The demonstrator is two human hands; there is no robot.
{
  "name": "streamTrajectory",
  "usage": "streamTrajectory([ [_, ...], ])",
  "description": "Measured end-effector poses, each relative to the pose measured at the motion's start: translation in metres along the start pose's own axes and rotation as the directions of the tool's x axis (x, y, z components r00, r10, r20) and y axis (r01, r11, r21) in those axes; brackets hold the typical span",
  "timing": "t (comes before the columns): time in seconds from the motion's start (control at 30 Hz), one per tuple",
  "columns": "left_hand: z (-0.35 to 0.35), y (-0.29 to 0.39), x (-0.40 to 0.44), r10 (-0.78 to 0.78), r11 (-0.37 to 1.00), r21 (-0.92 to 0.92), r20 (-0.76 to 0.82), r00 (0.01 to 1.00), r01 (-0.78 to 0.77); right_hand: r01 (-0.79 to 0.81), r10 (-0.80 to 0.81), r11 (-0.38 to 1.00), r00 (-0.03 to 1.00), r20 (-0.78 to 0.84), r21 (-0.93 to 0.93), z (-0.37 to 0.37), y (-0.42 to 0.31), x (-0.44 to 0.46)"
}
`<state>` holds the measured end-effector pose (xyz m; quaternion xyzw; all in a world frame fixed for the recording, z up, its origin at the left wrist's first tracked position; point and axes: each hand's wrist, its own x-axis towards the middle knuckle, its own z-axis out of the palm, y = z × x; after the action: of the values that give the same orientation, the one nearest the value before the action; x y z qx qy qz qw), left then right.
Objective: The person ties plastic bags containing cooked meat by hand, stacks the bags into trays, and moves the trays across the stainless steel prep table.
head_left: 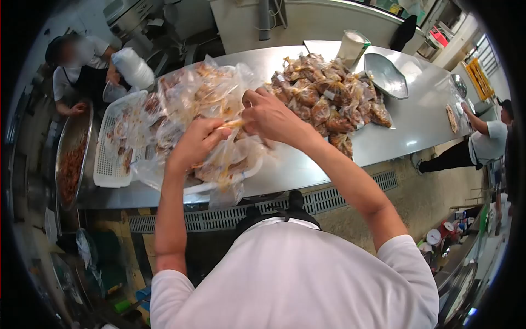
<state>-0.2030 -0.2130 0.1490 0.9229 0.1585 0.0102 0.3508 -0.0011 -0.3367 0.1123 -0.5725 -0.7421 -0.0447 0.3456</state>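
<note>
Both my hands meet over a heap of clear plastic bags with reddish-brown food in them. My left hand is closed on the twisted neck of a plastic bag. Just right of it, my right hand pinches the other end of that neck. The bag's body seems to hang below my hands, partly mixed in with other bags. To the right lies a pile of tied bags filled with brown food, on the steel table.
A white perforated basket and a metal tub of reddish food stand at the left, by a person holding a stack of plastic bags. A white-topped container and a grey tray sit behind the pile. Another person is far right.
</note>
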Motion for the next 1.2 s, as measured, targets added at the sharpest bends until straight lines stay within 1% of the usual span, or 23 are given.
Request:
streamTrajectory([
  [0.03,0.015,0.012,-0.003,-0.106,0.923,-0.381,-0.137,0.985,0.047,-0.091,0.094,0.992,0.995,-0.035,0.092,-0.003,0.005,0.001],
  [0.07,0.029,0.023,-0.006,-0.254,0.709,-0.704,-0.22,0.942,0.027,-0.123,0.143,0.981,0.98,-0.138,0.148,-0.003,0.011,0.004],
  [0.1,0.055,0.045,-0.006,-0.162,0.545,-0.821,-0.3,0.94,-0.168,-0.116,0.138,0.982,0.98,-0.146,0.147,-0.006,0.011,0.008],
  [0.17,0.085,0.065,0.012,-0.09,0.337,-0.873,-0.404,0.91,-0.354,-0.171,0.424,0.667,0.888,-0.18,0.726,-0.019,0.001,0.014],
  [0.2,0.097,0.06,0.023,0.017,0.4,-0.885,-0.254,0.967,-0.24,-0.219,0.399,0.359,0.915,0.063,0.907,-0.034,-0.001,0.011],
  [0.23,0.11,0.049,0.031,0.108,0.472,-0.873,-0.086,0.991,-0.127,-0.22,0.39,0.358,0.918,0.069,0.908,-0.038,0.005,0.006],
  [0.27,0.124,0.01,0.049,0.007,0.21,-0.965,-0.16,0.987,-0.158,-0.226,0.343,0.333,0.934,0.106,0.915,-0.038,0.01,0.001],
  [0.37,0.073,-0.004,0.067,0.152,0.038,-0.893,-0.438,0.886,-0.448,-0.161,0.306,0.403,0.952,0.034,0.901,-0.023,0.02,-0.007],
  [0.43,0.063,0.008,0.067,-0.113,0.54,-0.779,-0.443,0.889,-0.319,-0.415,0.561,0.503,0.824,0.079,0.758,-0.021,0.025,-0.016],
  [0.47,0.067,0.017,0.063,-0.118,0.541,-0.78,-0.442,0.889,-0.316,-0.499,0.613,0.532,0.785,0.095,0.684,-0.018,0.024,-0.021],
  [0.53,0.075,0.061,0.06,-0.029,0.964,-0.223,-0.635,0.772,-0.147,-0.497,0.67,0.543,0.743,0.007,0.677,-0.008,0.017,-0.031],
  [0.57,0.084,0.066,0.063,-0.029,0.964,-0.223,-0.635,0.772,-0.147,-0.495,0.718,0.559,0.691,-0.088,0.665,-0.003,0.014,-0.035],
  [0.6,0.095,0.067,0.068,0.034,0.988,-0.082,-0.708,0.705,-0.13,-0.423,0.772,0.401,0.634,-0.051,0.812,0.003,0.013,-0.04],
  [0.7,0.118,0.055,0.083,0.165,0.986,0.144,-0.808,0.565,-0.083,-0.406,0.748,0.495,0.649,-0.139,0.769,0.012,0.021,-0.052],
  [0.8,0.125,0.05,0.097,-0.071,0.965,-0.196,-0.834,0.547,-0.175,-0.449,0.765,0.327,0.642,0.046,0.832,0.001,0.027,-0.066],
  [0.83,0.125,0.045,0.103,-0.073,0.964,-0.198,-0.836,0.544,-0.175,-0.451,0.763,0.328,0.644,0.048,0.83,-0.007,0.032,-0.072],
  [0.9,0.127,0.028,0.111,-0.145,0.788,-0.529,-0.657,0.74,-0.315,-0.338,0.567,0.318,0.817,0.108,0.886,-0.02,0.04,-0.08],
  [0.93,0.122,0.034,0.109,0.081,0.945,-0.161,-0.726,0.683,-0.283,-0.354,0.6,0.281,0.79,0.125,0.892,-0.023,0.046,-0.083],
  [0.97,0.12,0.043,0.106,0.072,0.948,-0.16,-0.733,0.676,-0.274,-0.355,0.589,0.278,0.797,0.134,0.893,-0.026,0.049,-0.087],
  [1.07,0.119,0.072,0.096,0.046,0.897,-0.326,-0.604,0.795,-0.299,-0.504,0.674,0.664,0.723,-0.151,0.552,-0.04,0.033,-0.089],
  [1.1,0.118,0.068,0.098,0.037,0.9,-0.323,-0.613,0.79,-0.293,-0.498,0.667,0.666,0.732,-0.143,0.555,-0.038,0.027,-0.089],
  [1.17,0.116,0.058,0.105,-0.063,0.897,-0.412,-0.482,0.874,-0.162,-0.436,0.556,0.822,0.754,-0.35,0.367,-0.032,0.016,-0.088],
  [1.2,0.118,0.06,0.108,-0.1,0.904,-0.407,-0.495,0.863,-0.128,-0.376,0.544,0.827,0.723,-0.426,0.418,-0.023,0.019,-0.087],
])
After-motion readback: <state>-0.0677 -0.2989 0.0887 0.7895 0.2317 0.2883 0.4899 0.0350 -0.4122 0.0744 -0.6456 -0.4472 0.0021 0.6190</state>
